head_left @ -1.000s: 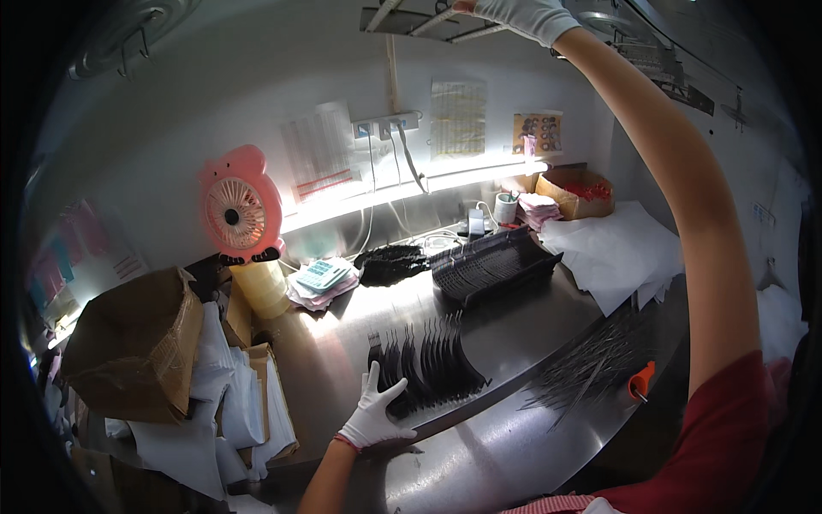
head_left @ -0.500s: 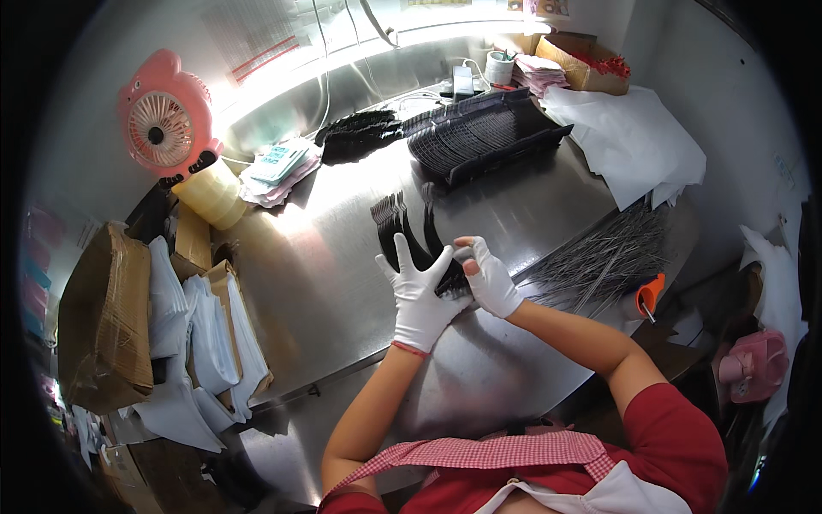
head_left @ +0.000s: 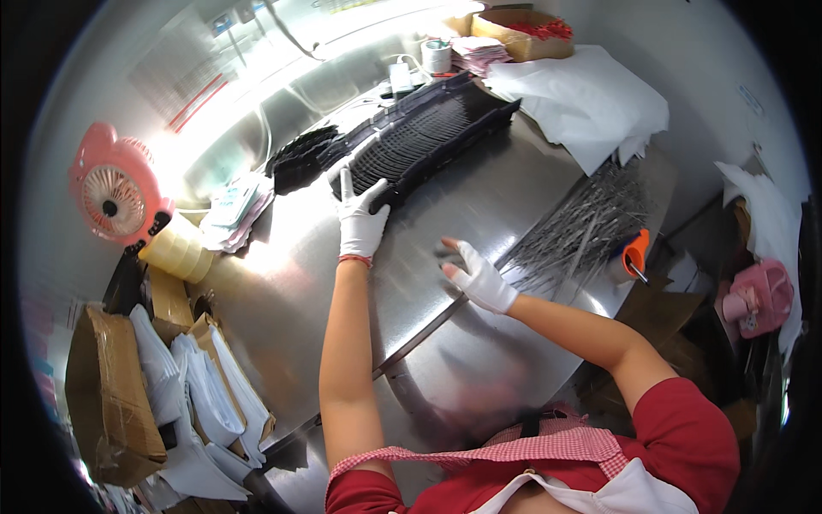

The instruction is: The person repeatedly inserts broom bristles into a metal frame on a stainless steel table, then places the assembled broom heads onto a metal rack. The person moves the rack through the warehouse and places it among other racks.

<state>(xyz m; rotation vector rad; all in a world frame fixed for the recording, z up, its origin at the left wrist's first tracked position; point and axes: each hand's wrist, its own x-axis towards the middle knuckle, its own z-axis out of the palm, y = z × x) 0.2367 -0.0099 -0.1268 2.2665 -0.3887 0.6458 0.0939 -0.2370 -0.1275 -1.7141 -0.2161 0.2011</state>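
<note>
My left hand (head_left: 361, 224), in a white glove, reaches to the near left end of a long black tray (head_left: 486, 124). Its fingers are spread at the rows of thin black fork-like pieces (head_left: 398, 147) inside; whether any piece is under the fingers is hard to see. My right hand (head_left: 481, 276), also gloved but with bare thumb and index fingertips, hovers over the metal table (head_left: 300, 343). Its thumb and index finger are apart, with a blurred grey patch between them. A heap of black pieces (head_left: 301, 158) lies left of the tray.
Thin grey wires (head_left: 574, 223) lie to the right, beside an orange-rimmed holder (head_left: 634, 255). White sheets (head_left: 586, 103) and a box of red bits (head_left: 527, 34) are at the back right. A pink fan (head_left: 116, 193) and cartons of white sleeves (head_left: 205, 390) line the left.
My left hand has moved away and left to the tray's end. The fork-like pieces under my hands are gone from the table's middle. My right hand stays low, its fingers now apart. The view has shifted.
</note>
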